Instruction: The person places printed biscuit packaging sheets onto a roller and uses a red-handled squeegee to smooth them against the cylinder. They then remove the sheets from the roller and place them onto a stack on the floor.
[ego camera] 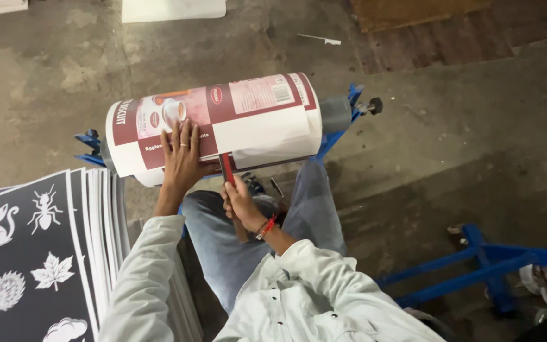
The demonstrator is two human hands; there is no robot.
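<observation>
A large roll of printed wrapper film (248, 114), maroon and white, lies on a spindle held by a blue stand (343, 120). My left hand (182, 158) rests flat on the roll's near side, fingers spread, a ring on one finger. My right hand (240, 201) grips a red-handled tool (226, 168) whose tip points up against the film's lower edge. A red thread band sits on my right wrist. I am seated behind the roll, my jeans-clad knees under it.
A stack of black sheets (33, 253) with white animal and leaf cut-out shapes leans at the lower left. A blue metal frame (482, 266) lies on the concrete floor at the right. White boards (172, 9) lie at the far edge.
</observation>
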